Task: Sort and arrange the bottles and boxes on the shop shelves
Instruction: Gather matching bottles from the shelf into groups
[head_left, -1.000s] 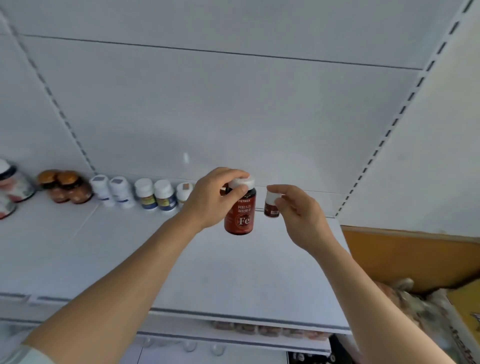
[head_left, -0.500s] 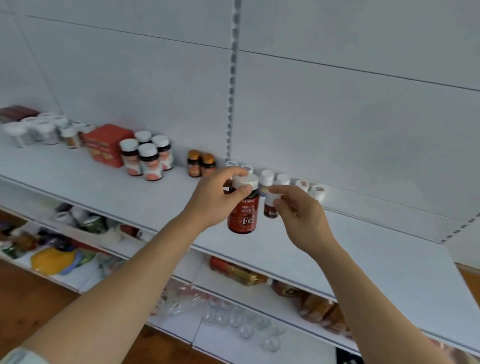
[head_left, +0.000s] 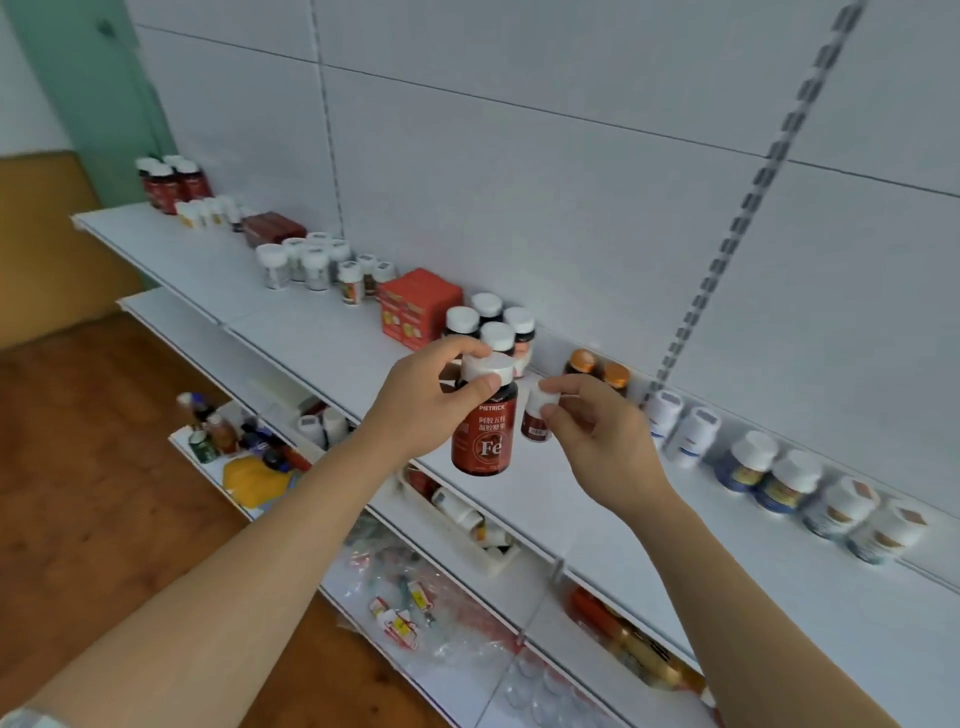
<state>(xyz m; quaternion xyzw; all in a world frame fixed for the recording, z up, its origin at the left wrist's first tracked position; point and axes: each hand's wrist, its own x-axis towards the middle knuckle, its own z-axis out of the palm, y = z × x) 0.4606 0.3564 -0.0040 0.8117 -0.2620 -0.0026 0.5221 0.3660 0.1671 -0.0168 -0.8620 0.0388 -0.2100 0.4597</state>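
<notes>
Fingers: the left hand (head_left: 415, 402) has thumb and fingers curled round the white cap of a large red bottle (head_left: 484, 422), clamped on it from the side; the bottle hangs upright in the centre of the frame, label reading "PIETRICK" and "Fe", clear of the shelf below. The right hand (head_left: 602, 441) pinches a small red bottle (head_left: 536, 415) by its white cap between thumb and fingertips, remaining fingers loosely curled. The 2 bottles sit just beside each other; whether they touch, cannot tell.

Both are held over the top shelf (head_left: 311, 332), a white board running from upper left to lower right.

On that shelf, left to right:
- a cluster of dark red bottles (head_left: 171, 182) at the far upper-left end
- small white bottles (head_left: 205, 212) just beside them
- a dark red flat box (head_left: 272, 228)
- a group of clear white-capped jars (head_left: 301, 262)
- an orange-red box (head_left: 418, 306)
- 4 white-capped bottles (head_left: 488, 322), partly behind the left hand
- 2 brown bottles with orange caps (head_left: 597, 366) behind the right hand
- 2 white bottles (head_left: 680, 426), then a row of blue-labelled and pale jars (head_left: 810, 493) toward the right edge.

Lower shelves (head_left: 467, 613) at lower centre hold mixed packets and bottles, blurred. Wooden floor (head_left: 104, 467) at left. White panelled wall (head_left: 571, 182) behind the shelf.
</notes>
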